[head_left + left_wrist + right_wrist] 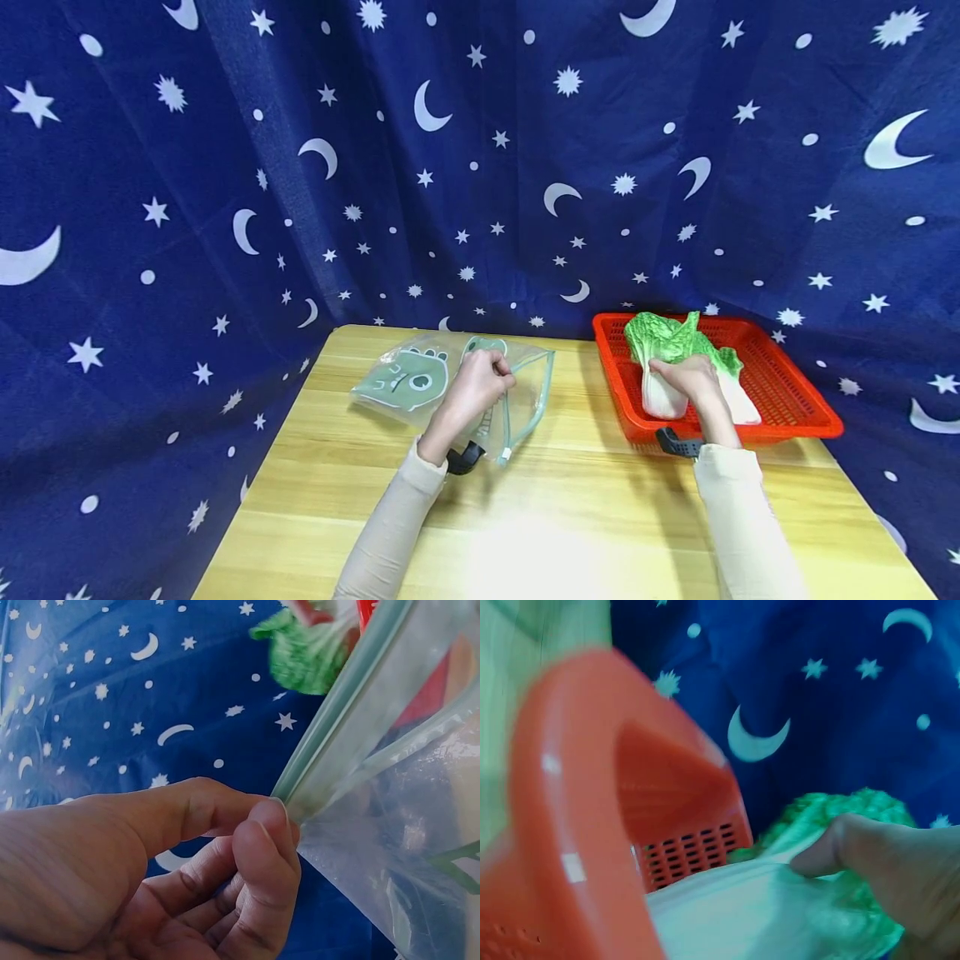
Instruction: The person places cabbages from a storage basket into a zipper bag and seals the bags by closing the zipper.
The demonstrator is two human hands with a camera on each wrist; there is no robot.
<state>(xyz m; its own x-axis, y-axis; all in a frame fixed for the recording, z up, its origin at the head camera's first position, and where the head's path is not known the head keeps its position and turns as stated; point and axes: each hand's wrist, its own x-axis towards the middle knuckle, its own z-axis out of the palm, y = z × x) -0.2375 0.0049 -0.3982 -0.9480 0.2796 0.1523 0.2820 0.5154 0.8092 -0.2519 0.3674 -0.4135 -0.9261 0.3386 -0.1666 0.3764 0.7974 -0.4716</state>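
Observation:
My left hand [480, 379] pinches the rim of a clear zip bag [397, 396] with thumb and fingertips. The bag has a pale green zip edge [337, 697] and a green cartoon face printed on it, and its mouth gapes toward the right. Over the red basket [618, 408], my right hand [693, 379] grips a napa cabbage [663, 396] with a white stalk and green leaves, thumb laid across the stalk in the right wrist view. A second cabbage [738, 400] lies beside it in the basket, partly behind my hand.
The bag and basket stand on a light wooden table [337, 517], the basket at its back right. Behind hangs a dark blue curtain [510, 167] with white moons and stars. Each wrist wears a black camera strap [678, 443].

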